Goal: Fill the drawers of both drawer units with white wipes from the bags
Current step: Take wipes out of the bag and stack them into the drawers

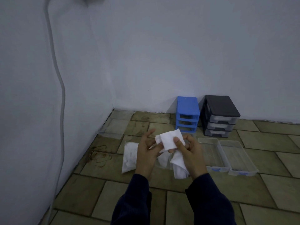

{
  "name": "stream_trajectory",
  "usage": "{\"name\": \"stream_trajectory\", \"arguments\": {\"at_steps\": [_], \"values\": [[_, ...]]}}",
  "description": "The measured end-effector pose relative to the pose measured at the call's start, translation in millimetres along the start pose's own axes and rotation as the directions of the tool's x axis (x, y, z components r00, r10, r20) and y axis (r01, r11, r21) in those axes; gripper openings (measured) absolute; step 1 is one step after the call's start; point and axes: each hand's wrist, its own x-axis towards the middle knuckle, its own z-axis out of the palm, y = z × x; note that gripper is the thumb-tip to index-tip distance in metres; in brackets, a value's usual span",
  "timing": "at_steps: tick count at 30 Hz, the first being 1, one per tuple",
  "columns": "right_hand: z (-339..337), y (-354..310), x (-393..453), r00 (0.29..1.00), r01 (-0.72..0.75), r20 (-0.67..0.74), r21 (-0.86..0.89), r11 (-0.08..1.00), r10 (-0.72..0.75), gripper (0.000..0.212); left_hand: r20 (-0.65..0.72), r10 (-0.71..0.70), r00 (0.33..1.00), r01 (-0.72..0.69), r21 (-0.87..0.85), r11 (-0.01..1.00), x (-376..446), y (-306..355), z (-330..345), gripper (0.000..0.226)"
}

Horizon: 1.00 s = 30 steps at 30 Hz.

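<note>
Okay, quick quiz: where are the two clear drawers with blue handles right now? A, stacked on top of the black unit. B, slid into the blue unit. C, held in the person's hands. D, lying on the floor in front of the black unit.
D: the two clear drawers lie side by side on the tiled floor, in front of the black unit.

Tiled floor [162, 200], stained at left. Far right, against the wall: blue drawer unit [187, 114] beside black drawer unit [219, 116]. Nearer, right: two clear drawers [211, 153] side by side. Centre: bag of white wipes [129, 157]. Far left corner: flat clear plastic bags [116, 125].
</note>
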Motion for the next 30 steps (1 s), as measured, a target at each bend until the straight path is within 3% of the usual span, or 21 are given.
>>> {"name": "stream_trajectory", "arguments": {"at_steps": [13, 23, 25, 27, 30], "values": [[7, 5, -3, 0.994, 0.103, -0.018, -0.201, 0.974, -0.109, 0.019, 0.042, -0.175, 0.984, 0.179, -0.146, 0.973, -3, 5, 5, 0.017], [6, 1, -5, 0.957, 0.228, -0.094, -0.337, 0.913, -0.274, 0.025, 0.035, -0.263, 0.964, 0.263, -0.239, 0.935, -2, 9, 8, 0.046], [6, 2, -5, 0.958, 0.226, -0.088, -0.349, 0.909, -0.272, 0.022, 0.062, -0.229, 0.971, 0.237, -0.204, 0.950, -4, 12, 8, 0.051], [7, 1, -5, 0.967, 0.197, -0.095, -0.318, 0.927, -0.237, 0.019, 0.048, -0.143, 0.989, 0.148, -0.135, 0.980, -6, 11, 8, 0.038], [6, -5, -5, 0.987, 0.067, -0.138, -0.101, 0.993, -0.081, 0.018, -0.026, -0.034, 0.999, 0.031, -0.129, 0.991, -6, 6, 6, 0.034]]}}
